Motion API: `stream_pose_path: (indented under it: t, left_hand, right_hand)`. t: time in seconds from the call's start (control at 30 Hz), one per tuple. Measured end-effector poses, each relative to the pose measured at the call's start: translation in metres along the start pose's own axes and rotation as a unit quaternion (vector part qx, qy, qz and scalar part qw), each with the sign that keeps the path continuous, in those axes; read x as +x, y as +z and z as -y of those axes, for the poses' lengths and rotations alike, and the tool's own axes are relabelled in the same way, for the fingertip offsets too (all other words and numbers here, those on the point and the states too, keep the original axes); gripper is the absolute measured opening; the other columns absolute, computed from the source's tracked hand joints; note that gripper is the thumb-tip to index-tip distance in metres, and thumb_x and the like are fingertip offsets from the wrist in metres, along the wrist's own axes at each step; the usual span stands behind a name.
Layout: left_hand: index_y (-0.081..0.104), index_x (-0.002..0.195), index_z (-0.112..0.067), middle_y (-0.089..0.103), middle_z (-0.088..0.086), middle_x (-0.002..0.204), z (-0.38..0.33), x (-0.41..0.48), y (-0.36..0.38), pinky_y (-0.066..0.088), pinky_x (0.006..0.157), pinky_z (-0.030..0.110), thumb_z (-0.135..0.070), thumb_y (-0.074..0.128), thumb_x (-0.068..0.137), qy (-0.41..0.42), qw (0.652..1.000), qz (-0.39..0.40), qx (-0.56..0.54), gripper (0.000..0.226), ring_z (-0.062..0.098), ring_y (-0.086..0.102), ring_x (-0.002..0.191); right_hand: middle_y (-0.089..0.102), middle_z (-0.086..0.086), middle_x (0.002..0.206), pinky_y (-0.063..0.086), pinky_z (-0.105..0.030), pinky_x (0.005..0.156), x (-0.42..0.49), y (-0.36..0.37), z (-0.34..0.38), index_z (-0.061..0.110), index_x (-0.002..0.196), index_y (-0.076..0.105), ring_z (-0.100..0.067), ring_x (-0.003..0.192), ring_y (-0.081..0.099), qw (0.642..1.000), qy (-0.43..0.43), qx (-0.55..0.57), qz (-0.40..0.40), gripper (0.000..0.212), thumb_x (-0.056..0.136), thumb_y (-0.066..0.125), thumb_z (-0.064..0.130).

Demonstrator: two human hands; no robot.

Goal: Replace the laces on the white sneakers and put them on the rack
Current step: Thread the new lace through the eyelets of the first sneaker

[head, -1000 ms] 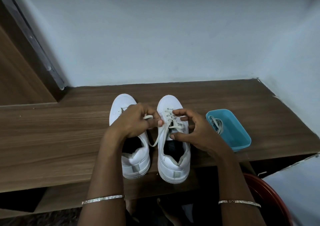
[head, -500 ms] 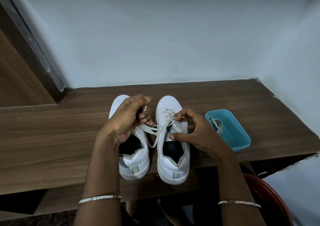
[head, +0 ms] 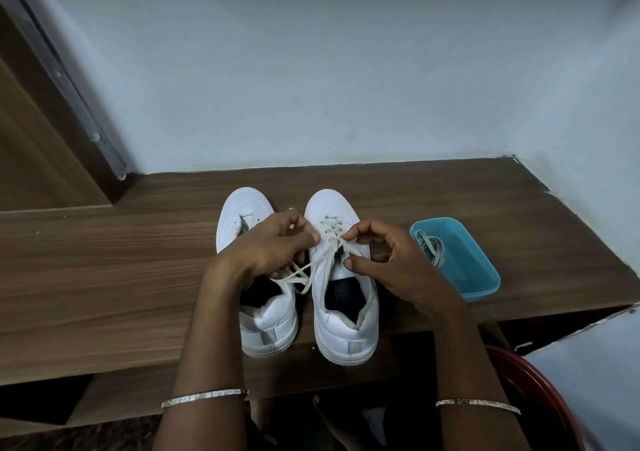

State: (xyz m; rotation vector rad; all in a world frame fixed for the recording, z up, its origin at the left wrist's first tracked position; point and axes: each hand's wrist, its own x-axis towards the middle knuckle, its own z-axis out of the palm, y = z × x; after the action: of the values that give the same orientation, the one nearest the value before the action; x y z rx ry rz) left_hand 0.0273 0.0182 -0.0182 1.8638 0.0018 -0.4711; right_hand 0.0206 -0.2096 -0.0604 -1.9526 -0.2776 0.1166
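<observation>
Two white sneakers stand side by side on the brown wooden desk. Their toes point at the wall. The left sneaker has almost no lace in it. The right sneaker has a lace going through its holes, and a loose end hangs down between the two shoes.

The left hand is over the left sneaker. Its fingers are curled and pinch the lace. The right hand is over the right sneaker, and its curled finger and thumb hold the lace near the holes.

A blue box sits just beside the right hand on the desk. Another lace lies in it. Each wrist has a thin bangle.
</observation>
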Motion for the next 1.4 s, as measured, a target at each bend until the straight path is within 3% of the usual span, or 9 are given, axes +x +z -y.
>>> stream_pose_path:
  t: [0.17, 0.47, 0.63, 0.73, 0.87, 0.97, 1.1, 1.23, 1.4]
  left_hand:
    - [0.076, 0.092, -0.008, 0.068, 0.004, 0.069, -0.003, -0.005, -0.010, 0.036, 0.038, 0.020, -0.017, 0.074, 0.091, 0.012, 0.994, 0.033, 0.107, 0.010, 0.007, 0.045, 0.039]
    - [0.078, 0.081, -0.018, 0.073, -0.007, 0.070, -0.007, 0.000, 0.003, 0.048, 0.062, 0.014, -0.015, 0.075, 0.085, 0.075, 0.973, 0.007, 0.218, 0.006, -0.003, 0.063, 0.062]
    - [0.063, 0.088, -0.009, 0.075, 0.004, 0.072, -0.004, -0.001, -0.004, 0.054, 0.079, 0.038, -0.012, 0.063, 0.095, 0.095, 0.991, -0.007, 0.093, 0.008, 0.015, 0.070, 0.072]
    - [0.061, 0.098, -0.006, 0.066, 0.005, 0.063, -0.008, -0.003, -0.006, 0.050, 0.063, 0.030, -0.005, 0.058, 0.099, 0.132, 0.987, -0.065, -0.065, 0.004, 0.016, 0.059, 0.056]
    - [0.064, 0.107, -0.007, 0.076, 0.009, 0.090, -0.016, -0.006, -0.009, 0.057, 0.064, 0.024, -0.004, 0.054, 0.100, 0.157, 0.945, -0.073, -0.276, 0.012, 0.014, 0.068, 0.063]
    - [0.065, 0.115, -0.002, 0.073, 0.014, 0.117, -0.020, -0.006, -0.006, 0.061, 0.075, 0.025, 0.001, 0.048, 0.100, 0.172, 0.912, -0.027, -0.370, 0.023, 0.017, 0.074, 0.092]
    - [0.056, 0.132, 0.002, 0.063, 0.013, 0.137, -0.023, -0.003, 0.004, 0.050, 0.105, 0.033, 0.010, 0.044, 0.098, 0.211, 0.903, 0.037, -0.372, 0.037, 0.022, 0.058, 0.131]
    - [0.057, 0.135, -0.002, 0.065, 0.009, 0.134, -0.023, -0.002, 0.006, 0.052, 0.100, 0.028, 0.009, 0.044, 0.098, 0.214, 0.923, 0.048, -0.318, 0.041, 0.018, 0.056, 0.132]
    - [0.061, 0.132, -0.004, 0.070, 0.014, 0.124, -0.020, 0.001, 0.008, 0.057, 0.089, 0.026, 0.006, 0.049, 0.098, 0.185, 0.940, 0.041, -0.283, 0.037, 0.020, 0.064, 0.122]
  right_hand:
    - [0.067, 0.022, 0.117, 0.054, -0.034, 0.091, -0.001, 0.000, 0.008, 0.037, 0.109, 0.067, -0.002, 0.113, 0.060, 1.000, 0.006, -0.004, -0.007, 0.042, 0.074, 0.089, 0.033]
    - [0.064, 0.017, 0.119, 0.046, -0.037, 0.103, 0.002, 0.017, 0.021, 0.029, 0.090, 0.075, 0.002, 0.120, 0.055, 0.999, -0.044, -0.023, -0.022, 0.015, 0.079, 0.085, 0.026]
    - [0.063, 0.018, 0.119, 0.043, -0.027, 0.096, 0.003, 0.015, 0.016, 0.030, 0.089, 0.075, 0.002, 0.119, 0.055, 0.998, -0.040, -0.030, -0.036, 0.019, 0.076, 0.085, 0.020]
    - [0.064, 0.016, 0.118, 0.041, -0.021, 0.091, 0.002, 0.016, 0.016, 0.028, 0.090, 0.074, 0.003, 0.117, 0.056, 0.998, -0.042, -0.028, -0.037, 0.022, 0.076, 0.086, 0.016]
    - [0.067, 0.015, 0.111, 0.046, -0.024, 0.089, 0.003, 0.020, 0.023, 0.027, 0.091, 0.072, 0.001, 0.110, 0.061, 0.995, -0.050, -0.016, -0.080, 0.022, 0.076, 0.087, 0.024]
    - [0.066, 0.012, 0.099, 0.044, -0.028, 0.081, 0.006, 0.024, 0.035, 0.029, 0.082, 0.073, -0.006, 0.097, 0.061, 0.989, -0.072, 0.011, -0.132, 0.018, 0.076, 0.083, 0.042]
    - [0.061, 0.012, 0.093, 0.038, -0.011, 0.077, 0.008, 0.033, 0.049, 0.039, 0.084, 0.075, -0.003, 0.094, 0.055, 0.992, -0.105, -0.031, -0.071, 0.024, 0.076, 0.073, 0.061]
    - [0.065, 0.003, 0.079, 0.041, -0.012, 0.069, 0.010, 0.044, 0.051, 0.026, 0.079, 0.075, -0.003, 0.077, 0.059, 0.989, -0.121, -0.005, -0.083, 0.015, 0.083, 0.080, 0.040]
    - [0.066, -0.005, 0.079, 0.055, -0.043, 0.066, 0.010, 0.045, 0.053, 0.016, 0.086, 0.074, -0.026, 0.072, 0.063, 0.990, -0.097, 0.079, -0.071, 0.009, 0.091, 0.072, 0.022]
